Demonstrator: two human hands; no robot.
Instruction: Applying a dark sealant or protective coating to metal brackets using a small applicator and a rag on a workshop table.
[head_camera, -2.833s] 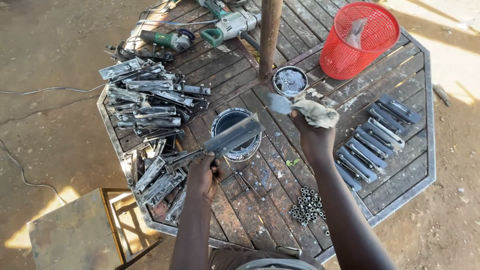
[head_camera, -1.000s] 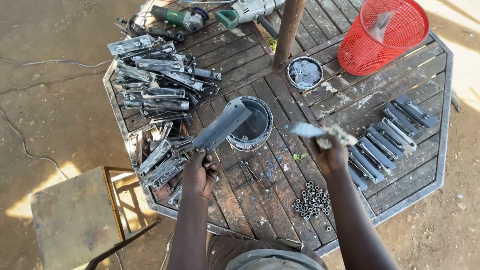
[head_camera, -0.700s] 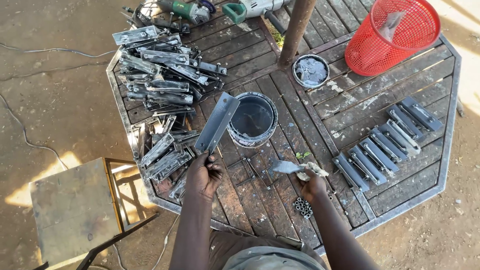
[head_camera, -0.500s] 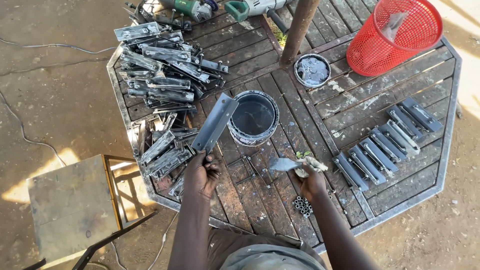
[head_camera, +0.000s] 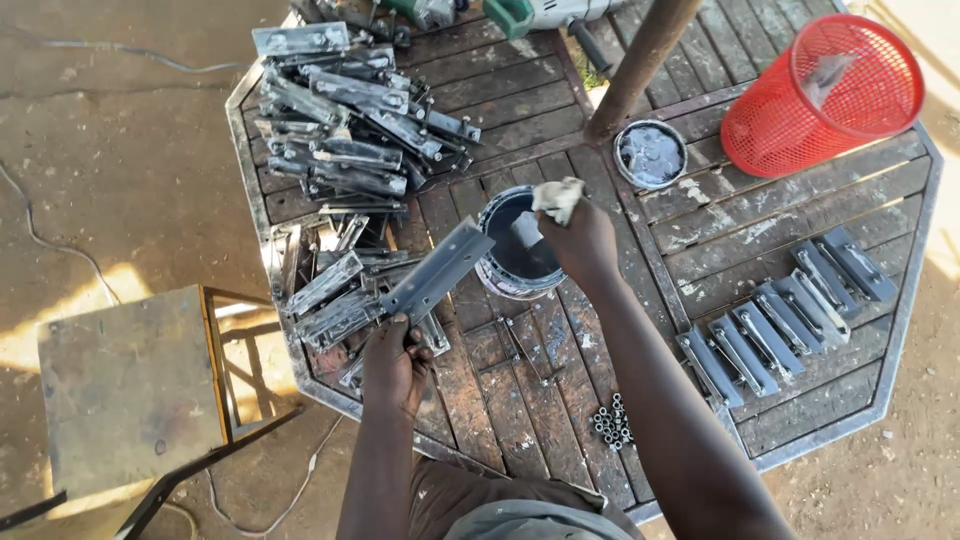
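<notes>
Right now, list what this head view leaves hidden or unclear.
- What the paint can holds: the right hand and its rag cover part of the opening.
- Power tools: cut off by the top edge.
- Small pile of metal bits: too small to identify.
- Red basket contents: blurred by mesh.

Dull grey metal bracket (head_camera: 438, 272), pale cloth rag (head_camera: 556, 198), weathered rough wooden table (head_camera: 780, 225).

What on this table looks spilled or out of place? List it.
A red mesh basket lies tipped on its side at the table's far right. Pale splatters stain the slats beside the small tin. Loose nuts lie scattered near the front edge.
</notes>
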